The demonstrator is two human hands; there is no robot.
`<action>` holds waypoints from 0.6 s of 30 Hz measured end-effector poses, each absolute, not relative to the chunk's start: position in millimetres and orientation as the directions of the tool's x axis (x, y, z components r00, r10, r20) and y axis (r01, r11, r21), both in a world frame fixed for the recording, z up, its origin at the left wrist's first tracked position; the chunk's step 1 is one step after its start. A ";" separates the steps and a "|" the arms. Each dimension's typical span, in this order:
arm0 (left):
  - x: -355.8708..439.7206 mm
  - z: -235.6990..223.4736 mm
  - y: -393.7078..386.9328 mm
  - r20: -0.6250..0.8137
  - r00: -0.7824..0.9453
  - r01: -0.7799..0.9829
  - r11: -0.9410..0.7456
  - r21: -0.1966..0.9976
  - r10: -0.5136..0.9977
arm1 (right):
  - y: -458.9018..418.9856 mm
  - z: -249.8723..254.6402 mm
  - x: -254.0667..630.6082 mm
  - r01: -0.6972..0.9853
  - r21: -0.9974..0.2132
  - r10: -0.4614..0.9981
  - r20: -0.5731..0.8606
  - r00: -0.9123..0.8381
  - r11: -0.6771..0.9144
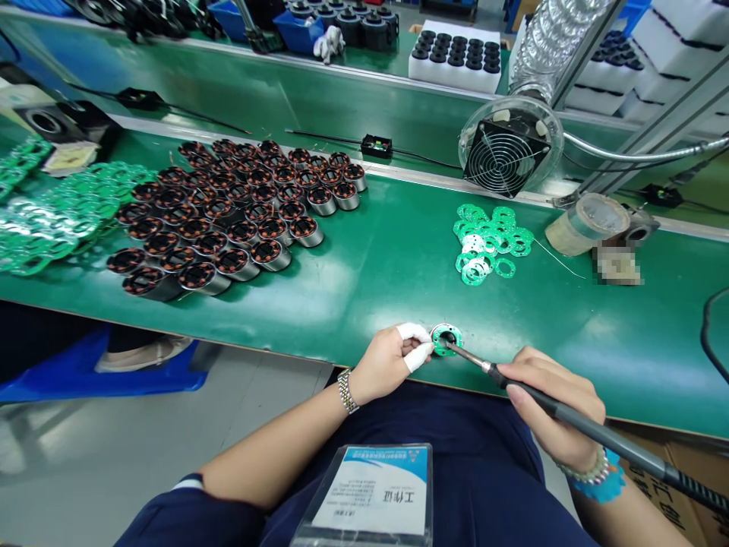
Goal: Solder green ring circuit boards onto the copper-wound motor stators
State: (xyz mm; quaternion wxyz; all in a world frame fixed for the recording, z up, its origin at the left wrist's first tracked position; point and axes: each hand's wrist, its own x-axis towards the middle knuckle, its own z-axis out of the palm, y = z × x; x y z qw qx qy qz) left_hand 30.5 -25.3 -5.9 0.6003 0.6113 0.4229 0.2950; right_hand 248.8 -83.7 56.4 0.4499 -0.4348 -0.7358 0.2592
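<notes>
Green ring PCB [440,339] lies flat on the green bench mat [364,258], near the front edge, centre of frame. Black soldering iron [626,448]: long axis runs from the lower right corner up-left, tip angled down into the ring's centre hole. Handle is cut off at the right frame edge. Right hand [550,406] wraps the handle, fingers closed on it. Left hand [384,365] is curled just beside the ring, white-taped fingertips [414,342] at its left edge. Can't tell if they grip the ring or hold anything. Exact tip contact is too small to make out. Loose green rings [493,239] lie in a heap mid-right; rows of copper-wound stators [228,220] sit upper left. Label [618,266] by the tape roll [586,224] is pixelated.
</notes>
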 end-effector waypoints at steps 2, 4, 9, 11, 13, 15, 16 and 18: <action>30.5 -5.5 -25.4 -0.152 0.466 0.166 0.083 0.983 0.871 | -82.6 55.5 249.9 0.406 -0.788 0.886 0.423 -0.191 0.463; 30.5 -5.1 -25.3 -0.154 0.463 0.168 0.084 0.982 0.873 | -81.4 54.0 250.4 0.404 -0.799 0.895 0.412 -0.171 0.445; 30.2 -6.0 -25.1 -0.137 0.471 0.160 0.068 0.985 0.871 | -75.4 50.2 249.2 0.446 -0.793 0.909 0.387 -0.158 0.415; 30.4 -6.9 -25.3 -0.129 0.469 0.161 0.059 0.985 0.874 | -72.0 49.7 248.4 0.475 -0.780 0.910 0.388 -0.144 0.408; 30.7 -7.6 -25.6 -0.130 0.468 0.160 0.061 0.985 0.874 | -68.9 49.8 247.8 0.499 -0.768 0.912 0.386 -0.139 0.401; 31.2 -7.8 -25.6 -0.133 0.464 0.159 0.066 0.985 0.876 | -66.4 49.9 247.2 0.510 -0.763 0.914 0.378 -0.146 0.397; 31.4 -7.8 -25.5 -0.136 0.464 0.159 0.069 0.985 0.875 | -65.5 49.9 246.9 0.509 -0.763 0.914 0.376 -0.151 0.398; 31.5 -7.5 -25.3 -0.140 0.461 0.158 0.075 0.985 0.876 | -64.1 49.5 246.7 0.500 -0.768 0.914 0.371 -0.161 0.400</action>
